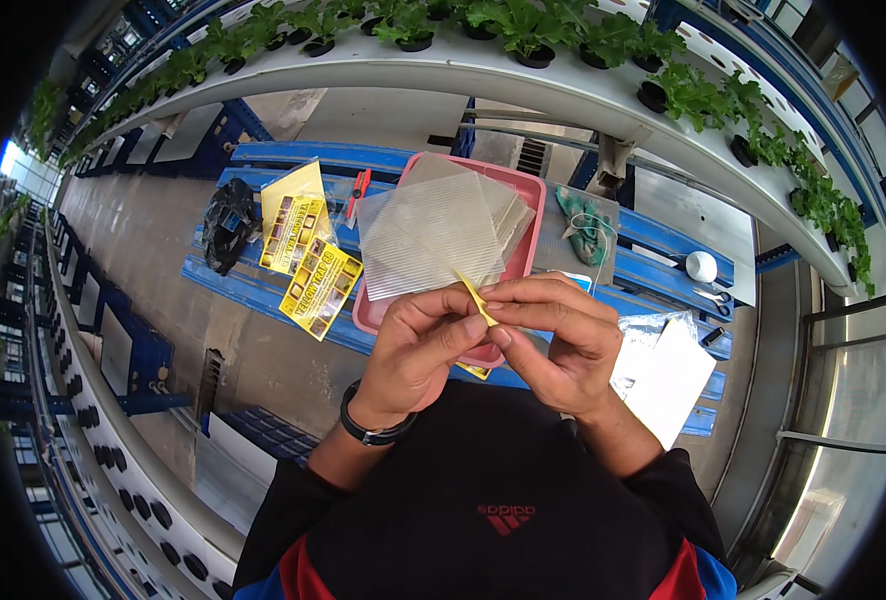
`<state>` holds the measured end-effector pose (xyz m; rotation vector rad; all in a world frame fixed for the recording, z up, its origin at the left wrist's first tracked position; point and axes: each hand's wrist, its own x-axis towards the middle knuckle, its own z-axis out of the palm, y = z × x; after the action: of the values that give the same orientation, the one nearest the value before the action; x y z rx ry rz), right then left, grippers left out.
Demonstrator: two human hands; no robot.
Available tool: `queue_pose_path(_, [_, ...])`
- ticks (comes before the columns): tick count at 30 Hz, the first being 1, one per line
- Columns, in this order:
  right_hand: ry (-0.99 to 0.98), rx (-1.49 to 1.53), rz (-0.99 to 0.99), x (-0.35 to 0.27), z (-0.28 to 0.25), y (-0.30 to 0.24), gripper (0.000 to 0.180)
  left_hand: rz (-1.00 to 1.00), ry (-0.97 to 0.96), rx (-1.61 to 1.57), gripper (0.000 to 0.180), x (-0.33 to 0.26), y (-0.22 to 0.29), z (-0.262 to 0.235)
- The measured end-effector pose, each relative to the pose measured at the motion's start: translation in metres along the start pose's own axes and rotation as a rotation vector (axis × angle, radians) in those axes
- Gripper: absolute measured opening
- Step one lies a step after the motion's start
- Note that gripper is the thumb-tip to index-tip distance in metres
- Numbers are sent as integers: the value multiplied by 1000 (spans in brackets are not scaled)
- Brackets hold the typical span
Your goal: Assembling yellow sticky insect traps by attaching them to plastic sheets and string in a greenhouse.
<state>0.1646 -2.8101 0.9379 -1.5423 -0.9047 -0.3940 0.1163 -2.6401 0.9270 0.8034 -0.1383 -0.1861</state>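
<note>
My left hand (415, 345) and my right hand (561, 335) meet in front of my chest, over the near side of a pink tray (535, 225). Between their fingertips is a thin yellow strip (474, 293), pinched from both sides and seen nearly edge-on, so its full shape is hidden. Just beyond the fingers, translucent ribbed plastic sheets (428, 235) lie loosely stacked in the tray, fanned at different angles and overlapping its left rim. A dark watch (375, 433) sits on my left wrist.
A blue slatted bench (653, 245) carries yellow printed packets (321, 287), a black plastic bag (227, 225), a red cutter (358, 195), a green bundle with string (583, 225), a white ball (701, 267), scissors (711, 297) and white papers (668, 390). Leafy plants (528, 30) line a white channel behind.
</note>
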Motion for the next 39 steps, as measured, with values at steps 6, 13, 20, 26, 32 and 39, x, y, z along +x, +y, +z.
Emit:
queue_pose_path(6, [37, 68, 122, -11, 0, -3, 15, 234, 68, 467, 12, 0, -9, 8])
queue_pose_path(13, [207, 301, 429, -39, -2, -1, 9, 478, 68, 987, 9, 11, -23, 15])
queue_pose_path(20, [245, 435, 611, -53, -19, 1, 7, 473, 40, 1053, 8, 23, -45, 22])
queue_pose_path(26, [305, 426, 658, -61, -25, -3, 7, 276, 76, 731, 15, 26, -60, 29])
queue_pose_path(32, [356, 348, 684, -70, -36, 0, 7, 160, 95, 686, 13, 29, -73, 35])
queue_pose_path(39, [387, 424, 775, -88, -51, 6, 9, 371, 74, 1057, 9, 39, -84, 57])
